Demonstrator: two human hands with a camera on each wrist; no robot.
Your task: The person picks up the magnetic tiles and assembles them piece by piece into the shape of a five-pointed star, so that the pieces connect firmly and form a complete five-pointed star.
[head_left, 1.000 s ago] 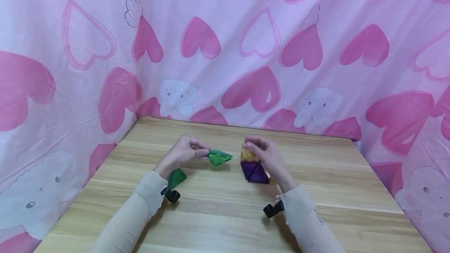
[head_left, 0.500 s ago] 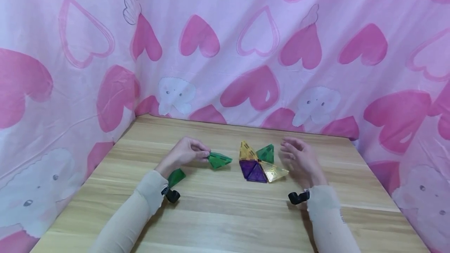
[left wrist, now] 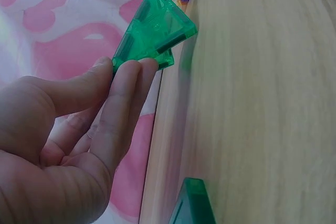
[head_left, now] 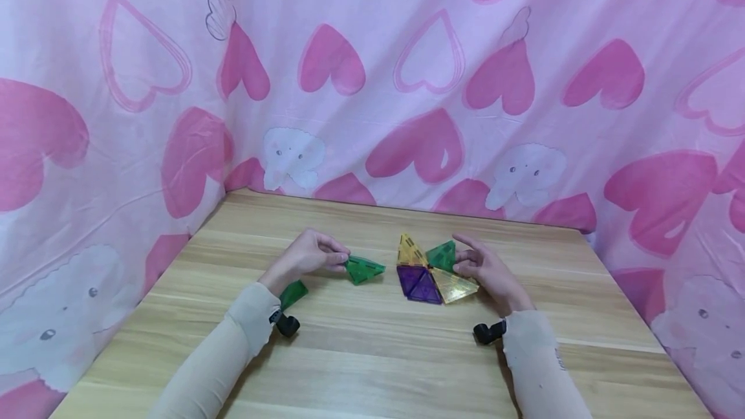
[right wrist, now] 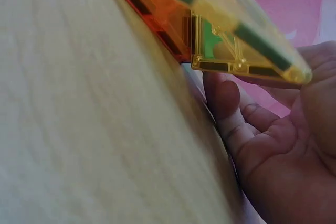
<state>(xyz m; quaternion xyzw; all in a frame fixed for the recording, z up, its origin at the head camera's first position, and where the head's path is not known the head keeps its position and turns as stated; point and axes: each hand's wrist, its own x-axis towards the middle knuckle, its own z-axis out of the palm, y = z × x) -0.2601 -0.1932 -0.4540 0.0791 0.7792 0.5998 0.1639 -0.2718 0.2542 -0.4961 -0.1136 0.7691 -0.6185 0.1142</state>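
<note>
My left hand (head_left: 305, 257) pinches a green translucent triangular magnetic tile piece (head_left: 365, 269) by one end, between thumb and fingers. In the left wrist view this green piece (left wrist: 149, 24) shows layered edges. To its right stands a fan of tiles: purple triangles (head_left: 420, 284), a yellow triangle (head_left: 410, 252), a paler yellow triangle (head_left: 455, 287) and a green tile (head_left: 440, 255). Right beside that green tile is my right hand (head_left: 491, 273), its index finger extended and fingertips at the tile's edge. The yellow tile (right wrist: 247, 30) partly hides these fingers in the right wrist view.
Another green tile (head_left: 293, 293) lies on the wooden table (head_left: 361, 361) beside my left wrist. A pink heart-patterned curtain (head_left: 384, 83) borders the table's back and left side. Black wrist cameras sit on both sleeves.
My right hand drew away from the fan to the right, uncovering the green and pale yellow tiles, then came back to the green one. My left hand stays nearly still with its green piece.
</note>
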